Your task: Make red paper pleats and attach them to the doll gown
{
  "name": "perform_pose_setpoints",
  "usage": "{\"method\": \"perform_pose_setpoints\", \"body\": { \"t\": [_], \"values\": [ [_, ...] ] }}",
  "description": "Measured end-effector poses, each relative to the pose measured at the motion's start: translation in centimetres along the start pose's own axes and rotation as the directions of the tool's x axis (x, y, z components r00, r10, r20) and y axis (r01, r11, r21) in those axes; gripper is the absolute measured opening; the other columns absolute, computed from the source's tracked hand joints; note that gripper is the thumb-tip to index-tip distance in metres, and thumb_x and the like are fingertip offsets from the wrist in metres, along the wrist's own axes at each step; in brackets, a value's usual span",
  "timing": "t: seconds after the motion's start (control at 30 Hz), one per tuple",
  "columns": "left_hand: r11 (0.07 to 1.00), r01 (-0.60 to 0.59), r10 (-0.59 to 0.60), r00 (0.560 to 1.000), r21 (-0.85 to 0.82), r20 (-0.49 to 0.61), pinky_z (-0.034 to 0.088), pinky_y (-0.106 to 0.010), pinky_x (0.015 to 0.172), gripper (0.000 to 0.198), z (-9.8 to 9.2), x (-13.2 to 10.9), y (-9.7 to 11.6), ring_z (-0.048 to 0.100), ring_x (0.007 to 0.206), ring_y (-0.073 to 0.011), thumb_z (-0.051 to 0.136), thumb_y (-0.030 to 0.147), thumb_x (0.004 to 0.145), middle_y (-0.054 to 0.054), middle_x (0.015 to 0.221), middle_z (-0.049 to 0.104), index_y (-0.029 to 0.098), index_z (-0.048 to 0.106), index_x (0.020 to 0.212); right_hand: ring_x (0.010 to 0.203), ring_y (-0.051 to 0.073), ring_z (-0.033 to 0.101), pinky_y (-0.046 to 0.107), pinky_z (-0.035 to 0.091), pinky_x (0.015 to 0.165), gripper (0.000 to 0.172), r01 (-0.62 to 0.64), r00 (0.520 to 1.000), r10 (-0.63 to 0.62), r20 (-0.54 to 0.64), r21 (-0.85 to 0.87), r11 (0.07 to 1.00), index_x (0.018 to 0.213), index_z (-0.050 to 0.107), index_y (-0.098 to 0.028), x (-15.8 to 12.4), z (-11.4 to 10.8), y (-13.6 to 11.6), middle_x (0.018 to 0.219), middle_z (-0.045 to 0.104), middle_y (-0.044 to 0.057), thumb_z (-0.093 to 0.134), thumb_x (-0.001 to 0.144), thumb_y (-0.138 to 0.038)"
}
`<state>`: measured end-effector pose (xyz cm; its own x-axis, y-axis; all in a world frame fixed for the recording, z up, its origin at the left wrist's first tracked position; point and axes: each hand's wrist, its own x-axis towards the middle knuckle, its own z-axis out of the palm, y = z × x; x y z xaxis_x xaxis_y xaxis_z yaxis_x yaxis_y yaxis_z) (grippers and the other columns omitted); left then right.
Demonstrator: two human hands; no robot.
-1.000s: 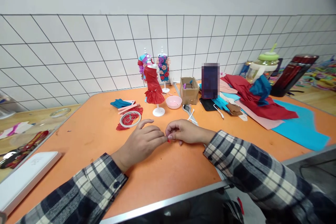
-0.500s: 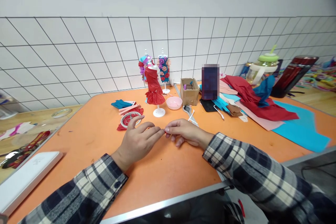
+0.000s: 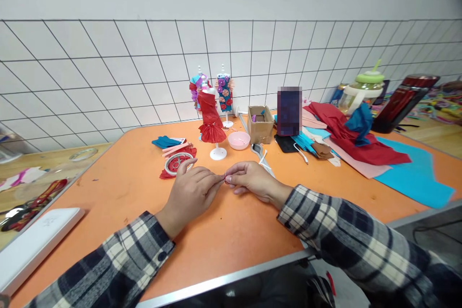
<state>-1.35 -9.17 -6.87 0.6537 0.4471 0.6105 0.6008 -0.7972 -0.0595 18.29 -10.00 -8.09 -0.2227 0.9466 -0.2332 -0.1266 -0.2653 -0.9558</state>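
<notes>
Left hand point(image 3: 191, 193) and right hand point(image 3: 251, 180) over the orange table point(image 3: 119, 187), with their narrowly pinched fingertips touching; whatever lies between them is too small to tell. Just beyond the left hand, a white ring point(image 3: 168, 168) rests on red cloth point(image 3: 163, 174). Behind it stand a red-dressed doll stand point(image 3: 211, 125) and a pink bowl point(image 3: 238, 140).

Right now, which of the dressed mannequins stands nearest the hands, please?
The mannequin in the red dress; the blue floral one and the purple-trimmed one stand behind it.
</notes>
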Motion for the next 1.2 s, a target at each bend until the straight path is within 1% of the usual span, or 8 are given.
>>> {"method": "perform_pose_setpoints", "body": {
  "t": [0.2, 0.37, 0.47, 0.57, 0.8, 0.97, 1.07, 1.2],
  "values": [
    [0.93, 0.274, -0.243, 0.958, -0.244, 0.15, 0.039, -0.046, 0.099, 0.016, 0.9, 0.1, 0.1, 0.067, 0.069, -0.0165, 0.059, 0.029, 0.085, -0.001, 0.079, 0.076, 0.023, 0.074, 0.083, 0.056, 0.008, 0.059, 0.018, 0.053, 0.05, 0.008, 0.096, 0.995, -0.1, -0.007, -0.218, 0.971, 0.083, 0.068, -0.015, 0.1, 0.0, 0.1, 0.068, 0.065, -0.001, 0.066, 0.076, -0.013],
    [0.627, 0.621, -0.492, 0.784, -0.47, 0.379, 0.052, -0.031, 0.069, 0.02, 1.2, 0.6, 0.3, 0.068, 0.07, -0.0196, 0.065, 0.038, 0.076, -0.005, 0.076, 0.077, 0.019, 0.074, 0.076, 0.057, 0.008, 0.059, 0.02, 0.051, 0.054, 0.012, 0.322, 0.945, -0.302, 0.122, -0.484, 0.814, 0.087, 0.071, -0.016, 0.2, -0.7, 0.2, 0.075, 0.068, 0.0, 0.063, 0.079, -0.017],
    [0.457, 0.709, -0.522, 0.703, -0.537, 0.483, 0.051, -0.028, 0.064, 0.023, 1.3, 0.7, 0.4, 0.068, 0.068, -0.0196, 0.068, 0.039, 0.07, -0.005, 0.073, 0.076, 0.017, 0.074, 0.074, 0.068, 0.011, 0.064, 0.022, 0.05, 0.064, 0.014, 0.431, 0.895, -0.402, 0.195, -0.613, 0.662, 0.086, 0.072, -0.017, -0.1, -0.9, 0.0, 0.081, 0.072, 0.001, 0.061, 0.079, -0.015],
    [0.386, 0.738, -0.552, 0.665, -0.553, 0.503, 0.05, -0.028, 0.063, 0.021, 1.2, 0.9, 0.4, 0.066, 0.066, -0.0187, 0.068, 0.036, 0.066, -0.005, 0.073, 0.076, 0.017, 0.073, 0.072, 0.076, 0.013, 0.067, 0.023, 0.05, 0.07, 0.015, 0.489, 0.857, -0.457, 0.238, -0.656, 0.575, 0.089, 0.073, -0.018, -0.3, -0.9, -0.2, 0.086, 0.074, 0.003, 0.061, 0.08, -0.017],
    [0.272, 0.764, -0.508, 0.631, -0.586, 0.587, 0.046, -0.026, 0.062, 0.022, 1.4, 0.6, 0.0, 0.062, 0.063, -0.0151, 0.072, 0.037, 0.068, -0.002, 0.068, 0.072, 0.016, 0.074, 0.073, 0.077, 0.014, 0.067, 0.024, 0.05, 0.074, 0.013, 0.495, 0.855, -0.46, 0.24, -0.644, 0.584, 0.085, 0.074, -0.02, -0.1, -1.0, -0.1, 0.085, 0.075, 0.002, 0.062, 0.082, -0.016],
    [-0.118, 0.738, -0.377, 0.586, -0.665, 0.717, 0.046, -0.028, 0.062, 0.025, 1.5, 0.1, -0.4, 0.058, 0.06, -0.0138, 0.078, 0.039, 0.065, -0.004, 0.065, 0.069, 0.015, 0.074, 0.073, 0.078, 0.013, 0.066, 0.023, 0.048, 0.072, 0.014, 0.528, 0.827, -0.504, 0.247, -0.649, 0.548, 0.086, 0.073, -0.02, -0.2, -1.0, -0.3, 0.085, 0.074, 0.001, 0.062, 0.081, -0.013],
    [-0.273, 0.722, -0.32, 0.556, -0.636, 0.767, 0.047, -0.03, 0.063, 0.021, 1.4, 0.1, -0.4, 0.057, 0.06, -0.0139, 0.079, 0.033, 0.063, -0.004, 0.064, 0.068, 0.015, 0.075, 0.073, 0.081, 0.014, 0.065, 0.024, 0.047, 0.075, 0.016, 0.61, 0.761, -0.554, 0.338, -0.665, 0.432, 0.089, 0.072, -0.021, -0.3, -1.2, -0.4, 0.087, 0.073, 0.002, 0.059, 0.084, -0.012],
    [-0.352, 0.734, -0.225, 0.536, -0.581, 0.814, 0.046, -0.029, 0.062, 0.015, 1.3, 0.1, -0.5, 0.056, 0.057, -0.0133, 0.079, 0.026, 0.06, -0.004, 0.059, 0.066, 0.014, 0.074, 0.068, 0.09, 0.016, 0.064, 0.027, 0.046, 0.082, 0.021, 0.75, 0.629, -0.551, 0.549, -0.615, 0.243, 0.095, 0.07, -0.021, -0.6, -1.6, -0.7, 0.095, 0.071, 0.004, 0.051, 0.091, -0.014]
  ]
}}
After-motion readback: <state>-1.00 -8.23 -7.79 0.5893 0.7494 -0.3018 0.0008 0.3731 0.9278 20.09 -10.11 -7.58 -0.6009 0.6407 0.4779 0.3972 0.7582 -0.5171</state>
